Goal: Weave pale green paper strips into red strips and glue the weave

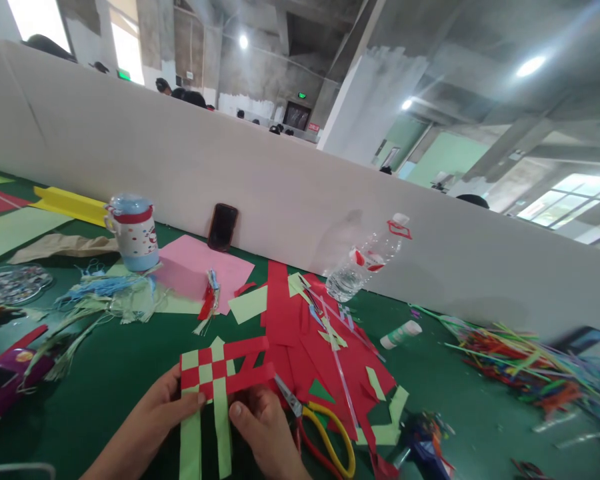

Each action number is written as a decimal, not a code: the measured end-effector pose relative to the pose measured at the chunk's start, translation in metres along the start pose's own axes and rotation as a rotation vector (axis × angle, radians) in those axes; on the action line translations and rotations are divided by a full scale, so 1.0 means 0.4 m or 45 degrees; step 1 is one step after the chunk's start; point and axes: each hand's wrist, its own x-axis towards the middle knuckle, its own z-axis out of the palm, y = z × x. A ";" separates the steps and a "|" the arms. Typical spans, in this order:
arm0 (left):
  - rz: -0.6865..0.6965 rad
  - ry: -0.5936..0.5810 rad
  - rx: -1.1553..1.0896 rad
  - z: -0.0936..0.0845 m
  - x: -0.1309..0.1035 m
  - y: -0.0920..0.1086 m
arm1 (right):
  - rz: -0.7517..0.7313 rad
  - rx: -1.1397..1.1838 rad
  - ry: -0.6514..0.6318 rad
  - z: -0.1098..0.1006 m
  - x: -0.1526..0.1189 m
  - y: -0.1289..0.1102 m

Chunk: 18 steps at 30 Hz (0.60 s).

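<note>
A red and light green woven paper piece (205, 371) is held up low in the view, its squares forming a checker pattern. Loose red strips point right and green strips hang down. My left hand (163, 407) pinches its lower left edge, thumb in front. Beside the hanging green strip, my right hand (260, 420) has its fingers behind the lower red strip; its thumb lies near the green strip. Scissors with yellow and red handles (330, 440) lie just right of my right hand, on the table among red paper sheets (305, 347).
A clear bottle (365, 260) leans near the white partition (280, 193). A phone (223, 227), a patterned cup (136, 233) and pink paper (190, 267) are behind. A glue stick (401, 335) and colourful strips (520, 367) lie right; tassels (110, 290) lie left.
</note>
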 end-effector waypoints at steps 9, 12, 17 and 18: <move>0.065 -0.061 0.094 -0.002 0.003 -0.007 | 0.144 -0.100 0.141 -0.009 -0.003 0.060; 0.070 -0.030 0.126 0.004 0.005 -0.003 | 0.161 -0.146 0.160 -0.010 -0.002 0.060; 0.081 0.084 0.078 0.013 0.000 0.001 | 0.205 -0.117 0.155 -0.010 -0.001 0.051; 0.060 0.114 0.041 0.012 0.000 0.000 | 0.206 -0.104 0.151 -0.011 0.000 0.051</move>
